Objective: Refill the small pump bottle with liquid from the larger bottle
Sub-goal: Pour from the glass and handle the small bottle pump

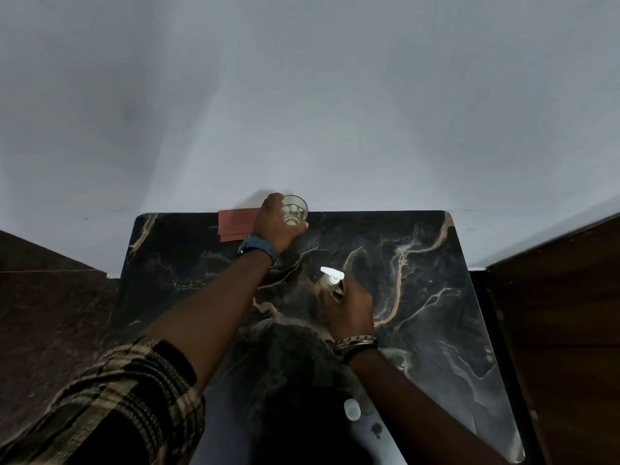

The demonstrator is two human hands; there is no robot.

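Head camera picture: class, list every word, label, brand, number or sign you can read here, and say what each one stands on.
None can be read.
Small pump bottle, held by the right hand: no label legible.
Glass, held by the left hand: plain, no print.
Reddish card on the marble table: no writing shows.
Watch on the left wrist: face not in view.
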